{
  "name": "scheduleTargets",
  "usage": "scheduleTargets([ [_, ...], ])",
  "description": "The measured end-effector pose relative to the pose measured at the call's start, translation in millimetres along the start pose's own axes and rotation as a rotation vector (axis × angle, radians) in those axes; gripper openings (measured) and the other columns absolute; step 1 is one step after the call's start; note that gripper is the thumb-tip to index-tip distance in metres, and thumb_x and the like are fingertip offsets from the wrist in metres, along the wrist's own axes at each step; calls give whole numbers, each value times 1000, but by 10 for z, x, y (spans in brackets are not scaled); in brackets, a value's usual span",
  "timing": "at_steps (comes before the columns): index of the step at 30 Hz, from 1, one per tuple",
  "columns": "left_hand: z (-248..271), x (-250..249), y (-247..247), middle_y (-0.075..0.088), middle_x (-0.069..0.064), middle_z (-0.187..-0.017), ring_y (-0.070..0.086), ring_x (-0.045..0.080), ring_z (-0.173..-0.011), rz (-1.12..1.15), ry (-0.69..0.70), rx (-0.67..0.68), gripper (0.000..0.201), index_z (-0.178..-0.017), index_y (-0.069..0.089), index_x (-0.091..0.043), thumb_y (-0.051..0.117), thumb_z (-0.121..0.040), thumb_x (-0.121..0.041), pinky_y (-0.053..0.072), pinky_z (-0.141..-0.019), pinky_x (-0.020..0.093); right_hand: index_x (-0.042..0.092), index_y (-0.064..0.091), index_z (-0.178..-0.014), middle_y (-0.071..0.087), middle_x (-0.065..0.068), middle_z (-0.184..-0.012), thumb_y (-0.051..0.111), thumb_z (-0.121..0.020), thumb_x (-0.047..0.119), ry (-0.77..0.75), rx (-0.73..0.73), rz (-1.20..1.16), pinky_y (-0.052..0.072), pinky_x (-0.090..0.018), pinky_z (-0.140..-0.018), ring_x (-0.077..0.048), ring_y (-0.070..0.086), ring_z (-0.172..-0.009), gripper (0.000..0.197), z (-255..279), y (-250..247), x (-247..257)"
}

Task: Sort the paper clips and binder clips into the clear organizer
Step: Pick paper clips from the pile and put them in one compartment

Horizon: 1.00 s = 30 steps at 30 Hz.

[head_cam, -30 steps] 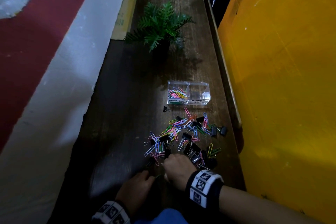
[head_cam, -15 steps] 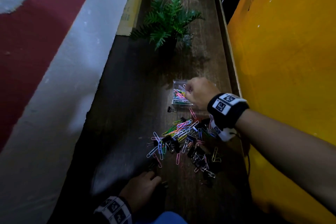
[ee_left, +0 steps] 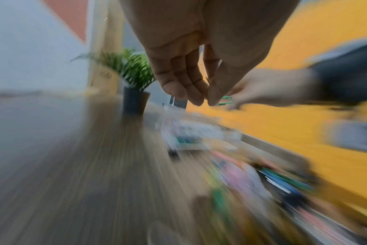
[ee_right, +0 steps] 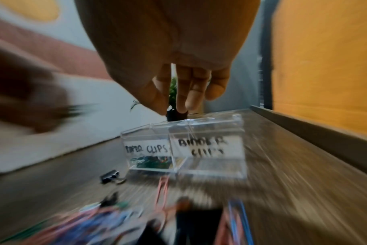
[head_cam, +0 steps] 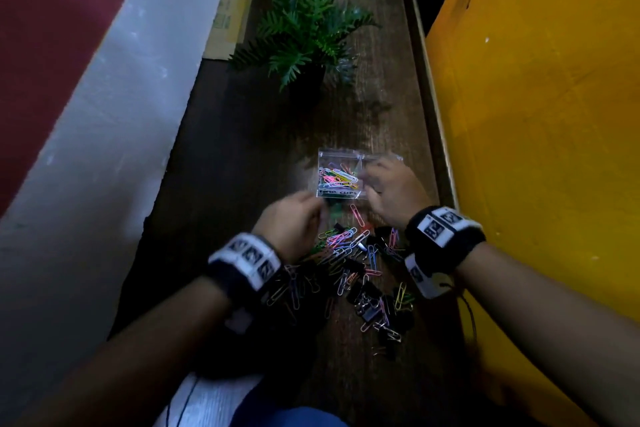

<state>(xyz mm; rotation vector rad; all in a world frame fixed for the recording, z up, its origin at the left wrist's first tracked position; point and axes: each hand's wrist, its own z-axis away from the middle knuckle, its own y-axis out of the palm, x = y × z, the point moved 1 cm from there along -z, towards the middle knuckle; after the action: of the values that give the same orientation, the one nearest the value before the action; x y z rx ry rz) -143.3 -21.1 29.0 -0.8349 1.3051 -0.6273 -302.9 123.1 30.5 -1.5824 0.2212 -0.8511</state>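
Left hand [head_cam: 294, 224], back at the table edge 0.5 s ago, now up beside clear organizer [head_cam: 341, 177], pinching green paper clip [ee_left: 226, 100], long axis roughly level. Right hand [head_cam: 391, 192] pinches black binder clip [ee_right: 176, 115] above the organizer.

A long, dark wood-grain tabletop [head_cam: 242, 156] is seen. A clear two-compartment organizer [head_cam: 337, 154] is set on it just beyond both hands, labelled "PAPER CLIPS" and "BINDER CLIPS". A loose pile of coloured paper clips [head_cam: 341, 241] mixed with black binder clips [head_cam: 367, 302] is spread between and behind the wrists. A potted fern [head_cam: 304, 31] is placed well beyond the hands.
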Motion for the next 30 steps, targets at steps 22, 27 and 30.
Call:
scheduleTargets([
  [22,540,246,263,56,4,-86,53,28,-73,-122,138,-160,21,-85,66,-18,47,-79,-22,46,-58,37,24,65,-110,57,5,-88,71,-66,37,-187,239,145,46,-22,-61,-12,53,-70,47,1790,939,666],
  [27,1527,454,622,50,-5,-99,47,17,-78,-155,142,-67,26,-104,62,-28,45,-84,-35,48,-58,32,26,68,-104,61,7,-97,69,-71,36,-198,282,133,49,-23,-65,-10,55,-77,34,1902,879,639],
  [30,1795,434,795,48,-1,-104,45,19,-81,-209,150,-45,40,-115,60,-24,47,-78,-34,50,-57,33,27,69,-94,61,9,-97,53,-78,37,-190,319,153,48,-24,-66,-11,56,-78,24,1917,857,643],
])
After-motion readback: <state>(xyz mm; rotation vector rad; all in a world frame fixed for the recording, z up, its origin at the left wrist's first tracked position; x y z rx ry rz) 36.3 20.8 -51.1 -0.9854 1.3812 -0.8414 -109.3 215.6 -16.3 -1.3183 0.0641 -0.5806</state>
